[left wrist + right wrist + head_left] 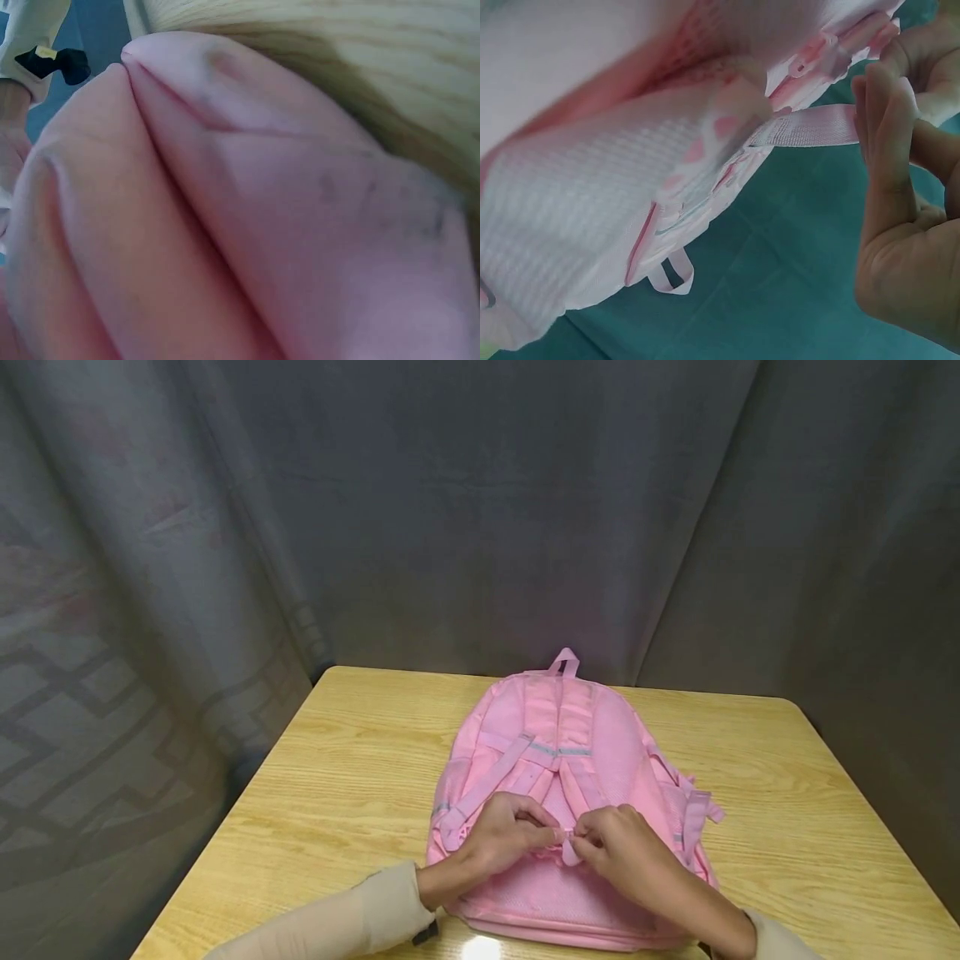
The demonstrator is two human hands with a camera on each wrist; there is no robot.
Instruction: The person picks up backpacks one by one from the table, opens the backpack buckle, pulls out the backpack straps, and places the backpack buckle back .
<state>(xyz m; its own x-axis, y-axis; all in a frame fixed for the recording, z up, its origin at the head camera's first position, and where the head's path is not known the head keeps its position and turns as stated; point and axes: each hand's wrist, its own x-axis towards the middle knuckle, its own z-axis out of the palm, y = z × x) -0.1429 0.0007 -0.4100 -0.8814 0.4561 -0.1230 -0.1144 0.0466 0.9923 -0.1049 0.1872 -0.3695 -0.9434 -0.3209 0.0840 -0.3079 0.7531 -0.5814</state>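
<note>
A pink backpack [540, 893] lies on the table with its shoulder straps [577, 777] facing up and its top loop [566, 660] at the far end. Over its lower back panel, my left hand [506, 835] and right hand [626, 852] meet, pinching a pink strap [570, 852] between fingertips and thumbs. From the right wrist, that webbing strap [814, 126] runs from the bag to the fingers of my right hand [900, 232], with my left hand [939, 64] close behind. Folded bag cloth [187, 210] fills most of the left wrist view, hiding the left fingers.
The wooden table [360, 760] extends on both sides of the bag. Grey curtains [480, 527] hang behind it and at the left. A loose side strap [697, 818] sticks out at the bag's right.
</note>
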